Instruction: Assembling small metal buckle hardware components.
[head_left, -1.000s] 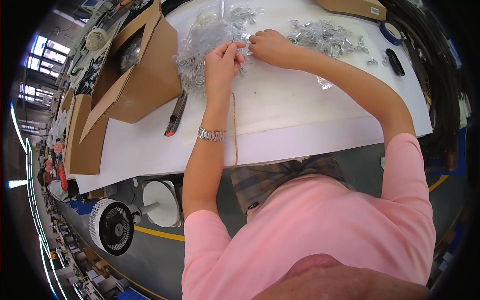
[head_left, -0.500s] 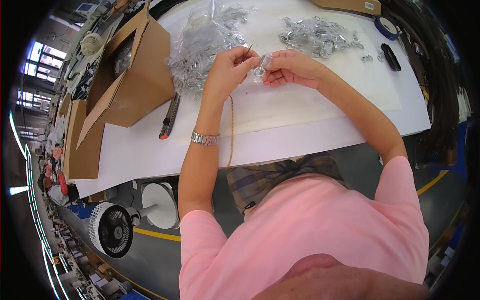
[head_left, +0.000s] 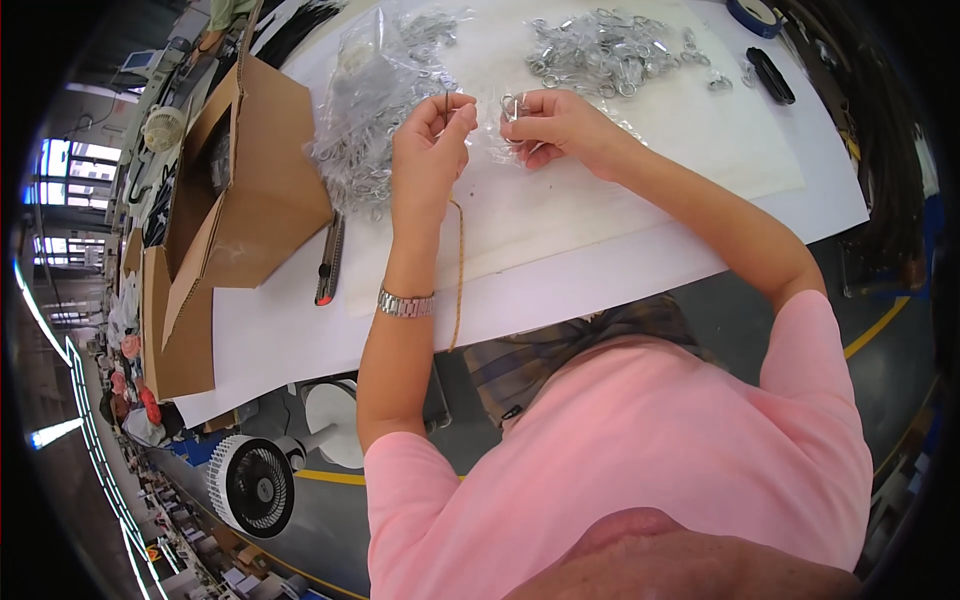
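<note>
My left hand (head_left: 430, 145) is closed in a pinch around a thin dark pointed tool (head_left: 447, 104); most of it is hidden by the fingers. A yellow-brown cord (head_left: 460, 270) runs down from beside the left wrist over the table's front edge. Opposite it, my right hand (head_left: 570, 130) grips a small silver metal clasp (head_left: 513, 112) with a ring, with clear plastic film around it. A gap separates the two hands. Beyond the left hand lies a pile of clasps in clear plastic bags (head_left: 365, 130). A second pile of metal clasps (head_left: 605, 55) lies beyond the right hand.
An open cardboard box (head_left: 265, 170) stands at the left of the white table (head_left: 300, 330), a box cutter (head_left: 330, 260) beside it. At the far right are a black oblong object (head_left: 770, 77) and a blue tape roll (head_left: 755, 17). Below the table edge stands a fan (head_left: 252, 485).
My hands have moved apart; the clasp stays in the right and the pointed tool in the left. The whole view has shifted slightly.
</note>
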